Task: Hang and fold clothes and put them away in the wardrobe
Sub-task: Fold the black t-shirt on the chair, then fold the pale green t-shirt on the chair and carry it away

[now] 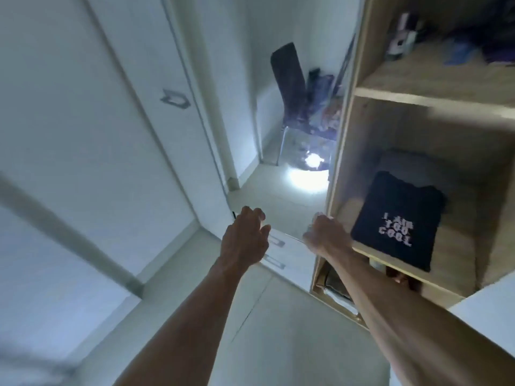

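Observation:
A folded black T-shirt [398, 218] with pale lettering lies on a middle shelf of the open wooden wardrobe [345, 135], on top of a grey folded garment [409, 168]. My right hand [326, 235] hovers just left of the shirt, at the front edge of the wardrobe's side panel. Its fingers are curled under and nothing shows in them. My left hand [245, 235] hangs in the air further left, fingers loosely spread, holding nothing.
White doors [97, 135] with a recessed handle fill the left. Below my hands stand white drawers [289, 260]. Further back is a dark chair [289, 79] piled with clothes. The upper shelf [434, 76] holds blurred items, and folded things lie under the shirt's shelf.

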{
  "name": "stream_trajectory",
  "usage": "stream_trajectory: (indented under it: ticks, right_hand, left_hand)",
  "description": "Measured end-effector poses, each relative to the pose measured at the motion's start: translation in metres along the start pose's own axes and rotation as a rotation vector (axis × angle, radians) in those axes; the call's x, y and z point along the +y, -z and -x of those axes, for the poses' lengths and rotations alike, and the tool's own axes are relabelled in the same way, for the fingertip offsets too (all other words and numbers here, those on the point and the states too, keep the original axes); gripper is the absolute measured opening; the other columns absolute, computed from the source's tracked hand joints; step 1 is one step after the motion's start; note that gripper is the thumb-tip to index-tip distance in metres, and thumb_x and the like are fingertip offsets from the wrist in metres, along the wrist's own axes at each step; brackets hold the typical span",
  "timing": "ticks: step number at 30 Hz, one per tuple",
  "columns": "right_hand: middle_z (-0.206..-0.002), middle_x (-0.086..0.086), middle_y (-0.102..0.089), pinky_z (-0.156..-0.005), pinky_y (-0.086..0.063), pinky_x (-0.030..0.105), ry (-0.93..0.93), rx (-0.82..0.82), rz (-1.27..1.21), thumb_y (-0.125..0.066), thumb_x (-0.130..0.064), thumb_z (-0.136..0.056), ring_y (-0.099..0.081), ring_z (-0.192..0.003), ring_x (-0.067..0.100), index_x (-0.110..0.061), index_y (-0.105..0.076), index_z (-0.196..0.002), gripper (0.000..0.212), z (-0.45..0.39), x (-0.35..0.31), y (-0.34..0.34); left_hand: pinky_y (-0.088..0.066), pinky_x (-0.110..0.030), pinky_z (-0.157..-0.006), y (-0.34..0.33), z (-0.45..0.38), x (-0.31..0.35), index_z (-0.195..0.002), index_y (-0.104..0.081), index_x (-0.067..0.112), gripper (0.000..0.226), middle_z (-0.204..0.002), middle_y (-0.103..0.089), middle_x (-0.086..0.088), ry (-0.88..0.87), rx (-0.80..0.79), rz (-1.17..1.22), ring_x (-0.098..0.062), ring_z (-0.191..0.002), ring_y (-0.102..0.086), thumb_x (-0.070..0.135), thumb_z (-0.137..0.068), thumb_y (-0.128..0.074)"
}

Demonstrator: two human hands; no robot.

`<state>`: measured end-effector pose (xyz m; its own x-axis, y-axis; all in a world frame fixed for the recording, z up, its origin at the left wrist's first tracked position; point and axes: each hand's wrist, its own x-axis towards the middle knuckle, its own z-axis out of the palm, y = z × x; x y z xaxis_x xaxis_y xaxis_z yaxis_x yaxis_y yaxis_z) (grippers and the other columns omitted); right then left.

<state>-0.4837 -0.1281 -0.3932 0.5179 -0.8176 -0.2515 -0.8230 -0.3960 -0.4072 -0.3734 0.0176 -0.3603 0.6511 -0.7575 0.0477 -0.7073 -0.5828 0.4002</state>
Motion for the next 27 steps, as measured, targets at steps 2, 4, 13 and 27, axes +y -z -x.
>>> stream_trajectory:
  ticks: [2,4,13,27]
  right_hand:
    - [-0.118,0.01,-0.062,-0.092,-0.052,0.04,0.12,-0.036,0.005,-0.04,-0.026,-0.084,-0.062,-0.109,0.035,-0.011,-0.056,-0.115,0.038,0.058,-0.06,-0.007]
    - [-0.122,0.009,-0.06,-0.096,-0.05,0.041,0.198,-0.081,-0.011,-0.045,-0.023,-0.083,-0.059,-0.116,0.035,-0.018,-0.057,-0.114,0.034,0.114,-0.113,-0.016]
    - [-0.127,0.009,-0.062,-0.092,-0.045,0.033,0.703,-0.307,0.02,-0.051,-0.022,-0.09,-0.059,-0.116,0.032,-0.024,-0.061,-0.12,0.032,0.376,-0.304,-0.103]
    - [-0.113,0.006,-0.064,-0.079,-0.054,0.036,1.06,-0.677,0.306,-0.053,-0.02,-0.091,-0.065,-0.096,0.028,-0.013,-0.063,-0.112,0.024,0.547,-0.415,-0.339]
  left_hand:
    - [-0.048,-0.03,-0.089,0.055,0.065,-0.05,-0.127,-0.053,0.018,0.03,-0.126,-0.048,0.0,0.071,0.046,-0.038,-0.024,-0.11,-0.059,0.032,-0.101,-0.05]
    - [-0.046,-0.017,-0.082,0.102,0.128,-0.094,-0.125,-0.053,0.014,0.028,-0.121,-0.047,0.0,0.16,0.083,-0.039,-0.022,-0.104,-0.058,0.026,-0.1,-0.051]
    - [-0.05,-0.042,-0.096,0.259,0.458,-0.272,-0.119,-0.062,0.014,0.027,-0.124,-0.054,-0.007,0.768,0.323,-0.06,-0.027,-0.111,-0.059,0.028,-0.096,-0.059]
    - [-0.05,-0.034,-0.086,0.2,0.709,-0.439,-0.104,-0.067,0.011,0.019,-0.106,-0.066,-0.007,1.3,0.239,0.107,-0.026,-0.099,-0.062,0.024,-0.09,-0.063]
